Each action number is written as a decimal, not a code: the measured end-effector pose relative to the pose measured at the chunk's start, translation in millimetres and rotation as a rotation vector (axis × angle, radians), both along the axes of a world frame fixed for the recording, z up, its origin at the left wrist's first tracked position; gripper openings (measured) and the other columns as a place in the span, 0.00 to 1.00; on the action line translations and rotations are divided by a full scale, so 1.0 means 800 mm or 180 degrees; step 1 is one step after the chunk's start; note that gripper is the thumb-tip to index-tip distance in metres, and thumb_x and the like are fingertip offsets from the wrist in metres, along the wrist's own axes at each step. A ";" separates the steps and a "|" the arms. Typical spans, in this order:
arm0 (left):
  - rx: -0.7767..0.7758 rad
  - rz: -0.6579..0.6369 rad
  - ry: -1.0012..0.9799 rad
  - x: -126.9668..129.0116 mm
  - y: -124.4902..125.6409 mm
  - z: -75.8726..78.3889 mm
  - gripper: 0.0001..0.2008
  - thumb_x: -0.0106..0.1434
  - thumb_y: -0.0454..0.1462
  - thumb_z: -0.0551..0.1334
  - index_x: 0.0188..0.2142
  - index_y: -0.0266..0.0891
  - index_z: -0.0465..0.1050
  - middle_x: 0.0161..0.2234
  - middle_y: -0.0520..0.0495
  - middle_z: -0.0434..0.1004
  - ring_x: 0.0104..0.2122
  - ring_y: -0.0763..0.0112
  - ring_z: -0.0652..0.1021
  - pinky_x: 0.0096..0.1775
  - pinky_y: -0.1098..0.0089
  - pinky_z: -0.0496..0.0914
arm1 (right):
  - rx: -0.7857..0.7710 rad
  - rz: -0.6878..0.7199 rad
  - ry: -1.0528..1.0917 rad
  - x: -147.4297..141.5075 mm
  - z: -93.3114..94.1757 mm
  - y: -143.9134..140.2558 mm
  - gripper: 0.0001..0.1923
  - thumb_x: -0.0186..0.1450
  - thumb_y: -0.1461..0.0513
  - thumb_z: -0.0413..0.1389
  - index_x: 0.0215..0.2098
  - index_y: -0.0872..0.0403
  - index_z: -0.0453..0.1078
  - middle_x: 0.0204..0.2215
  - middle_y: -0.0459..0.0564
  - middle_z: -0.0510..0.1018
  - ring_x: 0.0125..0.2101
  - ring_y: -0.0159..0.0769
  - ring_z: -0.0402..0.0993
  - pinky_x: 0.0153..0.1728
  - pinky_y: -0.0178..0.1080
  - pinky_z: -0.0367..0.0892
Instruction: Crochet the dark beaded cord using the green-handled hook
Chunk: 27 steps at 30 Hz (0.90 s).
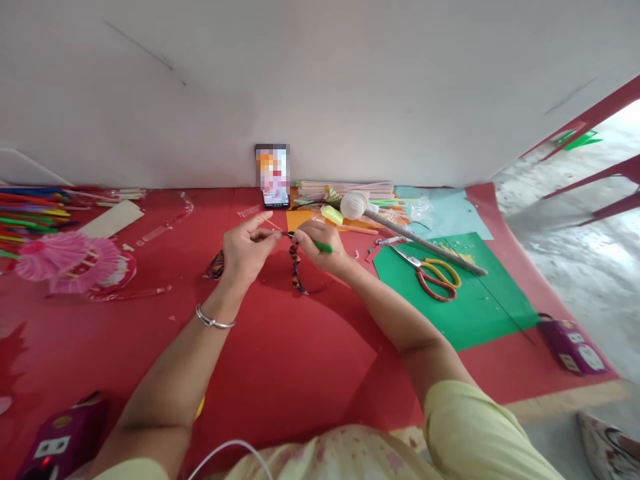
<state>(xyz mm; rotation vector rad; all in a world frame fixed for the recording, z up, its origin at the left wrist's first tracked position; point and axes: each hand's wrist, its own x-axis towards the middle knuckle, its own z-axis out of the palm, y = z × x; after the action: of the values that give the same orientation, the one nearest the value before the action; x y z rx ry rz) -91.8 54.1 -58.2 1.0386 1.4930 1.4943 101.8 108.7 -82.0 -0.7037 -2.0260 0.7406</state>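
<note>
My right hand (320,243) is closed around a crochet hook (323,247) with a green handle, its thin tip pointing left. Close by on the left, my left hand (249,243) pinches the end of a narrow crocheted strip, and a strand of yarn (273,222) runs over its raised index finger. The strip (295,263), dark with orange flecks, hangs down between both hands onto the red table cover, with a loose tail at its lower end. Partly behind my left wrist lies a ball of dark multicoloured yarn (215,265).
A phone (274,177) leans on the wall. Scissors (430,272) lie on green paper (480,313). A grey stick (425,241) with a white ball end crosses the right side. Pink pleated paper (75,263) and pipe cleaners (35,217) are left. Purple boxes (573,343) sit at both sides.
</note>
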 end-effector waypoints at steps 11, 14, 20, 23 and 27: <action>-0.0179 -0.0062 -0.0749 0.007 -0.002 0.020 0.37 0.44 0.35 0.81 0.56 0.36 0.85 0.30 0.47 0.86 0.22 0.79 0.68 0.23 0.74 0.58 | 0.1072 -0.0260 -0.0076 -0.012 -0.019 -0.007 0.22 0.83 0.53 0.47 0.41 0.52 0.78 0.38 0.56 0.85 0.39 0.40 0.82 0.45 0.44 0.75; -0.0098 0.0009 -0.0667 0.010 -0.002 0.018 0.36 0.45 0.35 0.80 0.57 0.36 0.85 0.27 0.50 0.83 0.22 0.79 0.67 0.24 0.74 0.58 | 0.1211 -0.0370 -0.0060 -0.013 -0.019 -0.011 0.20 0.83 0.55 0.48 0.42 0.53 0.78 0.39 0.57 0.86 0.40 0.40 0.83 0.46 0.44 0.75; -0.0004 0.0110 -0.0849 0.023 -0.002 0.013 0.37 0.47 0.35 0.79 0.59 0.39 0.84 0.25 0.54 0.79 0.20 0.80 0.63 0.23 0.73 0.54 | 0.1407 -0.0644 -0.0454 -0.009 -0.022 -0.019 0.18 0.82 0.51 0.52 0.46 0.52 0.79 0.43 0.58 0.86 0.44 0.42 0.83 0.49 0.43 0.75; -0.0221 -0.0098 -0.1312 0.022 -0.003 0.017 0.38 0.43 0.34 0.80 0.57 0.37 0.84 0.21 0.59 0.72 0.18 0.84 0.59 0.22 0.74 0.50 | 0.1543 -0.0651 -0.0520 -0.005 -0.028 -0.016 0.20 0.81 0.47 0.54 0.47 0.52 0.80 0.44 0.58 0.86 0.44 0.43 0.82 0.49 0.43 0.74; -0.0584 -0.0586 -0.1681 0.007 -0.003 0.024 0.31 0.41 0.32 0.80 0.48 0.37 0.85 0.20 0.61 0.68 0.17 0.85 0.58 0.21 0.77 0.50 | 0.1578 -0.0394 -0.0569 0.003 -0.036 0.000 0.23 0.79 0.43 0.55 0.47 0.52 0.81 0.45 0.60 0.86 0.44 0.45 0.83 0.49 0.45 0.76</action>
<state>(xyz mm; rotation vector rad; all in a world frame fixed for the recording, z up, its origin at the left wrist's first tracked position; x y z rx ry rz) -86.2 51.4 -39.1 0.5907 1.1007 1.3376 104.3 108.8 -110.6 -0.6083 -2.1838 0.0908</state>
